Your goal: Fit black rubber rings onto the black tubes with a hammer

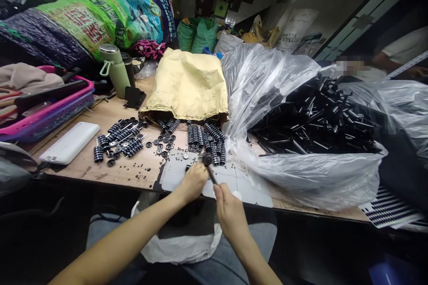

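My right hand (230,211) is wrapped round a black plastic rod (211,174) that tilts up and to the left. A round black cap (207,160) sits at the rod's upper end. Beside that end, the fingers of my left hand (194,182) are closed, and what they hold is mostly hidden. A short dark piece (187,167) shows at the left of these fingers. Both hands are over a grey mat (174,176) at the table's front edge. A small pale disc (186,156) lies on the mat.
Stacks of black discs (203,136) lie before a yellow sack (190,82). More stacks and loose discs (125,136) lie left, near a white power bank (72,142). A clear plastic bag (267,75) holds many black rods (310,120). A green flask (114,69) stands behind; a person's arm (394,55) shows right.
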Demonstrator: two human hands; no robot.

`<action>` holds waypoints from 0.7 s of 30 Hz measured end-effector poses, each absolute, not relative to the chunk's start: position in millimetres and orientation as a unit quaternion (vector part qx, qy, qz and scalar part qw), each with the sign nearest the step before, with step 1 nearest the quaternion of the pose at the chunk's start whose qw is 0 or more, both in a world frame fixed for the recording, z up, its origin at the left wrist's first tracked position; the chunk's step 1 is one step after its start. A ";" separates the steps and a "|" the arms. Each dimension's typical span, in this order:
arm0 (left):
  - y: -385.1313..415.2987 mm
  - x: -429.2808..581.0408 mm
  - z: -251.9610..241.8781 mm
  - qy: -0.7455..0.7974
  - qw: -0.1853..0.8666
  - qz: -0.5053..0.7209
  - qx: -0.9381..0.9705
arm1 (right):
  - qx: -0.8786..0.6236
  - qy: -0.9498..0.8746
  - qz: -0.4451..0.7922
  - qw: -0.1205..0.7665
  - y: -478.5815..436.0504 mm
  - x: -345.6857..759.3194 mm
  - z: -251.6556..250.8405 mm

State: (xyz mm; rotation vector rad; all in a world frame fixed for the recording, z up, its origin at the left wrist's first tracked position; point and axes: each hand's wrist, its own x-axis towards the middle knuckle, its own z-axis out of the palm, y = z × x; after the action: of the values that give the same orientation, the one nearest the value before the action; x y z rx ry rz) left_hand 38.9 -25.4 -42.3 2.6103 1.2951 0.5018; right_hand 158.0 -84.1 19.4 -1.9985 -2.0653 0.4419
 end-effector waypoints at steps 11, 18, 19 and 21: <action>113.7 -16.1 3.7 0.689 0.049 0.125 0.712 | -0.757 -0.651 -0.043 0.016 -68.0 254.0 -20.7; 137.0 -19.7 -14.4 0.681 0.036 0.105 0.723 | -0.720 -0.673 -0.074 0.151 8.9 277.0 -0.8; 129.2 -18.0 -15.2 0.677 0.031 0.104 0.728 | -0.730 -0.662 -0.059 0.159 26.0 279.7 4.2; 109.3 -13.2 -15.5 0.657 0.022 0.119 0.745 | -0.748 -0.641 -0.044 0.166 58.7 283.9 11.0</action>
State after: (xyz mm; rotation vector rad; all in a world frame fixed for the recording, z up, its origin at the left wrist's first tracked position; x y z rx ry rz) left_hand -13.2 109.3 -15.5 2.3074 2.0347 0.3679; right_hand 283.9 58.7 11.0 -2.1304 -1.8244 -0.1248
